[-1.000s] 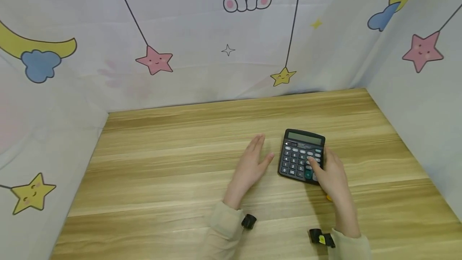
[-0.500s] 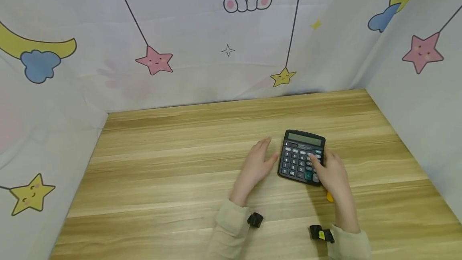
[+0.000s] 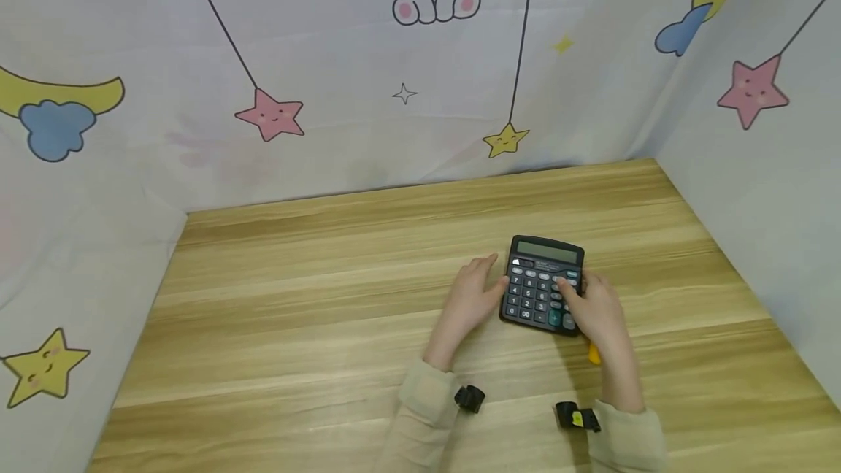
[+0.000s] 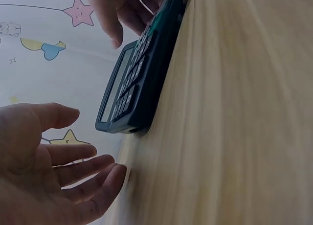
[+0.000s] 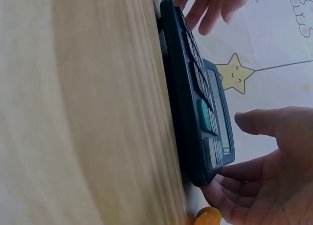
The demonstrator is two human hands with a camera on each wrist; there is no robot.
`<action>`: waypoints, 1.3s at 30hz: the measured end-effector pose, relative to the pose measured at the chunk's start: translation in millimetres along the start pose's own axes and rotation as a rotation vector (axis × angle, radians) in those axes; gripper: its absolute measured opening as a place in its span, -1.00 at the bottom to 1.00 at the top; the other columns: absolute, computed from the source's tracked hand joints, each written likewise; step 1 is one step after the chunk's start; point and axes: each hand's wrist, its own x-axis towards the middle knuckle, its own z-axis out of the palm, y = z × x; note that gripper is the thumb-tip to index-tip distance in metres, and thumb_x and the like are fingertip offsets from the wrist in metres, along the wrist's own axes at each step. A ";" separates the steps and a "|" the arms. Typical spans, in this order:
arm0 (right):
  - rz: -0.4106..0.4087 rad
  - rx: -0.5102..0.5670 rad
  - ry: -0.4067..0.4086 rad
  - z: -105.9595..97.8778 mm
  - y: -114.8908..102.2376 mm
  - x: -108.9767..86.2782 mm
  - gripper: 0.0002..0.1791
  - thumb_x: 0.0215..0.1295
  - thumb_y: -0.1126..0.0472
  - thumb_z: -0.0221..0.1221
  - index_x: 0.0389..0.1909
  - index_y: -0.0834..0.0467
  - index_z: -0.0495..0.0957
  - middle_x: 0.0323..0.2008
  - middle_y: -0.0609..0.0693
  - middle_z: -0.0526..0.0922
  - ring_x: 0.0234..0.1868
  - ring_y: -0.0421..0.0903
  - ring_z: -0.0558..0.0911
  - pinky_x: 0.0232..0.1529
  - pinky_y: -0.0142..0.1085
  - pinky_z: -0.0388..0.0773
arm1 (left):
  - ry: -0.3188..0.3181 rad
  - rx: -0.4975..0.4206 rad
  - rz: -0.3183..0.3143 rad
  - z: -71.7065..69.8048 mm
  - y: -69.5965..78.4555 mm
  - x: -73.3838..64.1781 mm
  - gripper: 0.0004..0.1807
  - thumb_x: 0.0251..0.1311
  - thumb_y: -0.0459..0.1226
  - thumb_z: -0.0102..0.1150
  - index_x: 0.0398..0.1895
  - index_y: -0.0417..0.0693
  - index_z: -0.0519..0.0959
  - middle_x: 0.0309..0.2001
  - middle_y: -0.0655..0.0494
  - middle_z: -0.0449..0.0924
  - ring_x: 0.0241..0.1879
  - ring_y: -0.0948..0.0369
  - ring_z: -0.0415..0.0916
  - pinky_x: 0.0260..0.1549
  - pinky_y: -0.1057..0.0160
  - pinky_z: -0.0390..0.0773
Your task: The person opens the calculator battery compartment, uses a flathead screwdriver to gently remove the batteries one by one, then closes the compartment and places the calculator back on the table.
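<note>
A dark calculator point(image 3: 542, 285) with a grey display and a green plus key lies on the wooden table. My left hand point(image 3: 468, 299) is beside its left edge, fingers extended; in the left wrist view a gap shows between the left hand point(image 4: 58, 166) and the calculator point(image 4: 142, 68). My right hand point(image 3: 596, 306) is at the right edge, its thumb above the keys. In the right wrist view, the thumb of the right hand point(image 5: 274, 161) stands off the calculator point(image 5: 195, 102), while its fingers reach the near corner. Whether they bear on it is unclear.
An orange object point(image 3: 594, 353), partly hidden by the right wrist, lies just below the calculator; its rounded orange end point(image 5: 209, 216) shows in the right wrist view. White printed cloth point(image 3: 342, 144) borders the wooden table point(image 3: 296, 327) at the back and sides.
My left hand has moved right, toward the calculator's left edge. The right hand stays by the right edge, its thumb slightly farther up over the keys. The head view has shifted slightly.
</note>
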 end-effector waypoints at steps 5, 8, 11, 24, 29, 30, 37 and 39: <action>0.026 0.004 0.002 0.2 -1.7 1.8 -0.19 0.45 -0.11 -0.10 0.36 0.53 0.08 0.27 0.54 0.22 0.29 0.42 0.25 0.34 0.27 0.18 | 0.000 -0.030 -0.014 7.5 3.4 4.7 -0.41 0.34 -0.07 0.02 0.36 -0.16 0.32 0.16 -0.08 0.50 0.12 0.06 0.49 0.13 0.11 0.55; 0.034 0.009 0.005 -0.1 -3.2 2.2 -0.21 0.44 -0.09 -0.09 0.35 0.53 0.10 0.26 0.53 0.23 0.28 0.41 0.26 0.33 0.27 0.20 | 0.004 -0.049 -0.026 10.7 4.7 6.6 -0.43 0.34 -0.11 0.02 0.34 -0.19 0.35 0.09 -0.08 0.52 0.05 0.09 0.51 0.04 0.15 0.59; 0.040 0.011 0.004 0.1 -4.6 2.4 -0.22 0.44 -0.07 -0.09 0.35 0.52 0.10 0.26 0.52 0.24 0.27 0.41 0.28 0.31 0.27 0.21 | 0.007 -0.055 -0.033 12.2 5.2 8.4 -0.46 0.32 -0.15 0.03 0.31 -0.21 0.38 0.06 -0.08 0.53 0.04 0.09 0.52 0.03 0.17 0.59; 0.069 0.006 0.024 2.7 -9.3 3.2 -0.24 0.43 -0.05 -0.08 0.34 0.51 0.13 0.28 0.50 0.23 0.27 0.40 0.28 0.31 0.26 0.24 | -0.039 -0.072 -0.018 13.1 7.3 12.7 -0.43 0.18 -0.34 0.03 0.31 -0.27 0.36 0.02 -0.10 0.51 0.00 0.10 0.48 0.08 0.16 0.53; 0.070 0.015 0.022 2.2 -10.1 3.5 -0.25 0.43 -0.05 -0.10 0.34 0.51 0.14 0.26 0.50 0.25 0.26 0.39 0.30 0.29 0.25 0.25 | -0.044 -0.083 -0.022 13.2 7.9 12.9 -0.43 0.20 -0.35 0.00 0.32 -0.28 0.34 0.01 -0.10 0.50 -0.06 0.12 0.45 0.05 0.17 0.54; 0.069 0.015 0.022 1.9 -10.2 3.5 -0.25 0.43 -0.05 -0.10 0.34 0.51 0.14 0.26 0.51 0.25 0.25 0.39 0.30 0.29 0.25 0.26 | -0.044 -0.085 -0.024 13.2 8.3 13.0 -0.43 0.20 -0.35 0.00 0.32 -0.28 0.34 0.00 -0.10 0.49 -0.07 0.13 0.44 0.04 0.18 0.53; 0.068 0.019 0.017 1.7 -10.9 4.5 -0.26 0.43 -0.05 -0.10 0.32 0.52 0.17 0.23 0.51 0.28 0.22 0.38 0.34 0.26 0.25 0.30 | -0.054 -0.136 -0.048 11.3 10.9 12.0 -0.41 0.19 -0.36 0.01 0.34 -0.29 0.31 0.01 -0.10 0.47 -0.06 0.14 0.42 0.02 0.21 0.51; 0.068 0.021 0.019 1.7 -10.7 4.9 -0.26 0.43 -0.05 -0.09 0.31 0.52 0.17 0.22 0.51 0.28 0.22 0.38 0.34 0.26 0.25 0.30 | -0.062 -0.160 -0.058 10.7 11.5 11.9 -0.40 0.18 -0.37 0.01 0.35 -0.29 0.30 -0.01 -0.09 0.46 -0.09 0.16 0.40 -0.03 0.24 0.50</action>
